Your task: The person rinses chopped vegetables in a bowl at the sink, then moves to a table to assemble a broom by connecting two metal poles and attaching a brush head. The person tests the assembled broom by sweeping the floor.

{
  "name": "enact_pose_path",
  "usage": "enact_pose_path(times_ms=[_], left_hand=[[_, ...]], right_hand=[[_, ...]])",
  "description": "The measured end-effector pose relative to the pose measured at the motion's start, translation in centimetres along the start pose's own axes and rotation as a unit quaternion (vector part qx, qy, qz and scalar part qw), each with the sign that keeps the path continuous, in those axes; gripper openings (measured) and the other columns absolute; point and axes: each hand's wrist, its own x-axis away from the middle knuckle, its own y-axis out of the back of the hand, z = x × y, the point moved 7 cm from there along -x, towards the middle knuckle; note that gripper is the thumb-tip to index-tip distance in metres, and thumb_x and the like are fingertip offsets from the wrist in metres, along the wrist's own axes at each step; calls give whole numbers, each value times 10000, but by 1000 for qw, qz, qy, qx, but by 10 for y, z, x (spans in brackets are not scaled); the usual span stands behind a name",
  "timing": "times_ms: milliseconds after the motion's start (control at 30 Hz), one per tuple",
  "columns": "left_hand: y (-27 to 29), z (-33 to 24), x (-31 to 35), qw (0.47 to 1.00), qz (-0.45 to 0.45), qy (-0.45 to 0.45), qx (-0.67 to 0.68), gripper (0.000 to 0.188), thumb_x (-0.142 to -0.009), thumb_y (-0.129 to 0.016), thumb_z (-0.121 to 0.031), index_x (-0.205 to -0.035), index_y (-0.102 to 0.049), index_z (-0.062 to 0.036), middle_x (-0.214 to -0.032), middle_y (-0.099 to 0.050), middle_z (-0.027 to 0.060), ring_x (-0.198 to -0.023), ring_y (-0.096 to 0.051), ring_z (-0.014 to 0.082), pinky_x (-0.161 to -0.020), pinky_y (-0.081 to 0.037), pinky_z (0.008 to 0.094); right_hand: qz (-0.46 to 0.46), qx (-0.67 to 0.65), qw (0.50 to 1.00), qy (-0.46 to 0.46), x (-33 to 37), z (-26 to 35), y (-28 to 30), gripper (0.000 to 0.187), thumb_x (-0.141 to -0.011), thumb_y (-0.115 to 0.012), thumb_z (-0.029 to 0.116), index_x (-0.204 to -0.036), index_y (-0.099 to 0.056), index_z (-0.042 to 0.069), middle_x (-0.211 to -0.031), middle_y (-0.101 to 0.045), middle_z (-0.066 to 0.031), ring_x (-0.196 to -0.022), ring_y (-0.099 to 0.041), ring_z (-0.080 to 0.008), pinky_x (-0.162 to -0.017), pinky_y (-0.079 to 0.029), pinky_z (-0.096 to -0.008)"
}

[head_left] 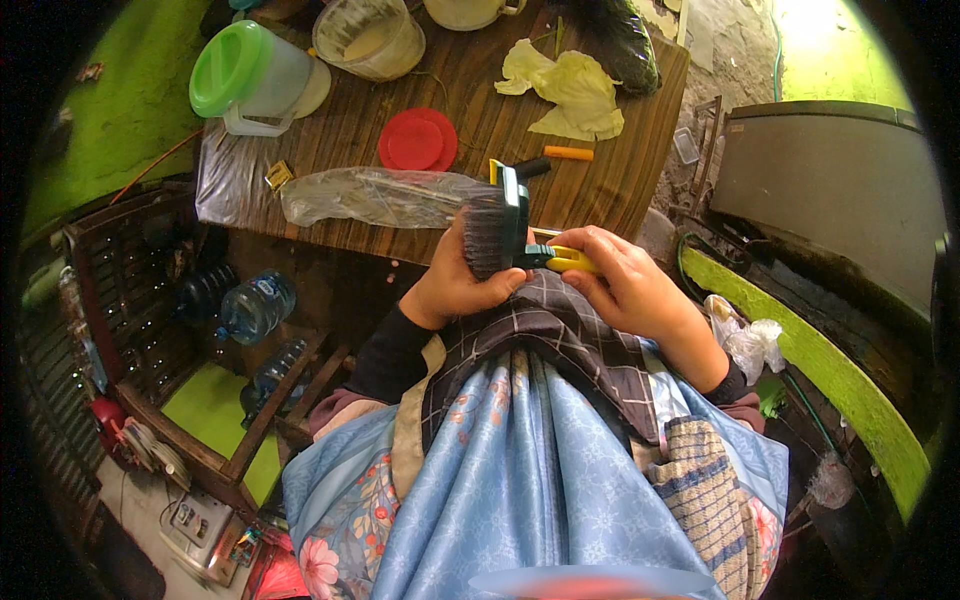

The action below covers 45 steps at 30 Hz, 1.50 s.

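Observation:
I hold a brush (514, 212) with dark bristles, a green head and a yellow-and-green handle, above my lap at the near table edge. My left hand (447, 278) is closed round the bristle side, its thumb lying near the base of the head. The fingers of my right hand (630, 275) pinch the yellow handle. Just beyond the brush, a long clear plastic bag (380, 197) lies along the table edge with something thin inside. A black stick-like piece (531, 168) and an orange one (568, 153) rest behind the brush head.
On the wooden table (480, 120) are a red lid (417, 140), cabbage leaves (572, 92), a green-lidded jug (233, 75), a whitish bucket (370, 42) and a dark plastic bag (622, 45). A wooden bench frame (255, 435) and water bottles (258, 306) stand left; a grey cabinet (820, 190) right.

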Motion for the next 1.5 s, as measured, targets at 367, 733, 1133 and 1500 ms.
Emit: enact_pose_path(times_ms=[367,733,1133,1500], left_hand=[[-15,8,10,996,9,47,72,608,-791,-674,-217,-1271,-352,-29,-986,-527,62,-876,-537,123,-796,-432,267],[5,23,7,990,-106,49,-78,633,-892,-521,-364,-1373,-273,-36,-1010,-530,59,-902,-511,95,-812,-416,222],[10,44,3,948,-122,11,294,706,-743,-721,-303,-1264,-360,11,-1017,-565,101,-854,-596,187,-755,-512,333],[54,61,-23,966,-229,80,88,262,-796,-678,-200,-931,-578,1,-798,-607,31,-676,-592,124,-630,-503,255]], right_hand=[[48,-12,998,-30,12,1,-3,277,-826,-593,169,-1026,-507,-2,-894,-582,-192,-808,-589,-357,-706,-485,-402],[9,-112,979,-169,22,-57,-21,257,-883,-527,219,-1033,-507,12,-788,-601,-159,-711,-603,-301,-627,-471,-351],[-125,-432,861,-236,22,-86,-61,266,-942,-447,247,-1131,-370,75,-648,-388,18,-473,-315,-38,-414,-258,-180],[-130,-466,821,-302,14,-104,-71,252,-932,-465,299,-1081,-410,104,-611,-404,8,-414,-314,-49,-370,-253,-192]])
